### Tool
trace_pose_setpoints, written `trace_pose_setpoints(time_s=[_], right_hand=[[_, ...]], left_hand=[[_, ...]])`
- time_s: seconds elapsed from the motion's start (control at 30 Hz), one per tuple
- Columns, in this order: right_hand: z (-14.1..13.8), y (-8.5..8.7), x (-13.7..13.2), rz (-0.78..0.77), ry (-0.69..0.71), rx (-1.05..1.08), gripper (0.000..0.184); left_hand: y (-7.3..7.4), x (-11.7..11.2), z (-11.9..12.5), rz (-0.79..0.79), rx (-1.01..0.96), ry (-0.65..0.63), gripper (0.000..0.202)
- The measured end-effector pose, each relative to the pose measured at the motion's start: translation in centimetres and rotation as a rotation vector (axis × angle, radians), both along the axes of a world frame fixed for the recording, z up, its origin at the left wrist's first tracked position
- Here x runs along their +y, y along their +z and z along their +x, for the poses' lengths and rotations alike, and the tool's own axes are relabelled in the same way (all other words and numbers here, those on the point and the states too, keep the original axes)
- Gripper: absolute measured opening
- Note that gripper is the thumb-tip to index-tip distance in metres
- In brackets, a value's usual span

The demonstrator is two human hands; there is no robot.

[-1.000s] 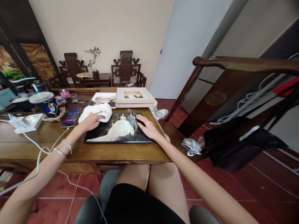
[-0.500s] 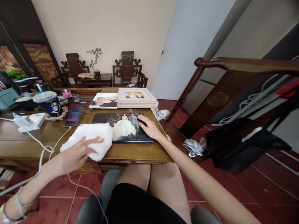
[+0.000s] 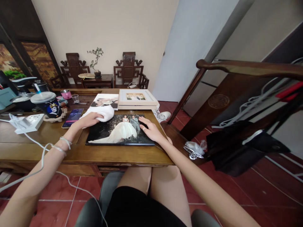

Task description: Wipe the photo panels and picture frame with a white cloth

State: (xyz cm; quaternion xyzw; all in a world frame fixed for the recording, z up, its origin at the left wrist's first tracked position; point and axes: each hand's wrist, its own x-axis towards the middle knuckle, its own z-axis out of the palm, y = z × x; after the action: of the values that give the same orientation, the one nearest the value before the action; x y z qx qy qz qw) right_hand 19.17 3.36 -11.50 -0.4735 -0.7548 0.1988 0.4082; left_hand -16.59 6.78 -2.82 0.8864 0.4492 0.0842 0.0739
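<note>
Head view. We list 1 photo panel [image 3: 120,130], lying flat on the wooden table [image 3: 132,155] near its close edge, toward the right end. Its long axis runs left to right, about parallel with that edge. The printed scene reads upright to the wearer: 2 figures, heads toward the far side, the white gown's train trailing to the near left corner.

Item: 1 left hand [image 3: 92,119], fingers curled over a bunched white cloth [image 3: 105,113] and grasping it at the panel's far left corner. The cloth covers that corner; we cannot tell whether it touches the print behind. On the wrist we count 2 bands.

Item: 1 right hand [image 3: 151,130], grasping nothing, laid palm down on the panel's right end, fingers extended toward its far side, 1 ring worn.

Beyond the panel: 1 pale framed picture [image 3: 146,103], and 1 white-edged print [image 3: 97,97] just beside it on the left.

Left of the panel: 1 phone [image 3: 73,118], 1 lidded cup [image 3: 44,98] with a straw, and 1 white power strip [image 3: 33,123] with cables.
</note>
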Motion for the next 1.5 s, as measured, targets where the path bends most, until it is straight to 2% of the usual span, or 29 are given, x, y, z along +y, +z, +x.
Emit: trace_pose_setpoints(time_s=[0.1,0.2,0.3,0.5,0.6,0.7,0.77,0.87,0.93,1.03,1.17,1.23,1.3,1.4,1.5], right_hand=[[0.0,0.2,-0.1,-0.004,0.002,-0.011,0.041],[-0.1,0.2,-0.1,0.000,0.004,-0.010,0.041],[-0.3,0.3,-0.1,-0.005,-0.005,-0.020,0.042],[-0.3,0.3,-0.3,-0.008,-0.007,-0.021,0.043],[-0.2,0.2,-0.2,-0.008,-0.006,-0.010,0.042],[-0.1,0.1,-0.1,-0.010,-0.008,-0.014,0.042],[-0.1,0.0,0.0,-0.010,-0.001,-0.009,0.042],[0.0,-0.1,0.1,-0.010,0.007,0.007,0.042],[0.0,-0.1,0.1,-0.010,0.009,0.010,0.042],[0.0,0.0,0.0,-0.010,0.013,0.003,0.041],[0.0,0.1,0.0,-0.009,0.012,-0.011,0.042],[0.0,0.1,0.0,-0.006,0.008,-0.017,0.042],[0.0,0.1,0.0,-0.002,0.006,-0.016,0.041],[-0.1,0.0,0.0,0.000,0.007,-0.009,0.041],[-0.1,0.0,0.0,0.001,0.000,-0.010,0.042]], left_hand=[[-0.1,1.8,0.3,0.018,-0.001,0.021,0.040],[-0.2,0.9,0.7,0.040,0.038,0.018,0.041],[-0.3,-2.3,0.7,0.058,0.070,0.011,0.043],[0.2,-12.0,0.2,-0.034,0.114,-0.036,0.047],[0.5,-16.0,0.3,-0.090,0.120,-0.073,0.045],[0.7,-18.5,0.6,-0.104,0.120,-0.097,0.045],[0.8,-19.2,1.3,-0.097,0.123,-0.118,0.047],[1.3,-18.8,3.1,-0.133,0.170,-0.128,0.051],[1.8,-17.5,4.6,-0.169,0.202,-0.138,0.055],[2.2,-14.1,6.5,-0.180,0.200,-0.149,0.055],[1.7,-8.0,7.9,-0.118,0.153,-0.148,0.050],[1.2,-5.5,8.3,-0.066,0.147,-0.100,0.051],[0.9,-4.1,8.9,-0.046,0.178,-0.032,0.054],[1.0,-4.9,10.3,-0.092,0.236,-0.029,0.060],[1.4,-8.9,11.6,-0.158,0.271,-0.098,0.062]])
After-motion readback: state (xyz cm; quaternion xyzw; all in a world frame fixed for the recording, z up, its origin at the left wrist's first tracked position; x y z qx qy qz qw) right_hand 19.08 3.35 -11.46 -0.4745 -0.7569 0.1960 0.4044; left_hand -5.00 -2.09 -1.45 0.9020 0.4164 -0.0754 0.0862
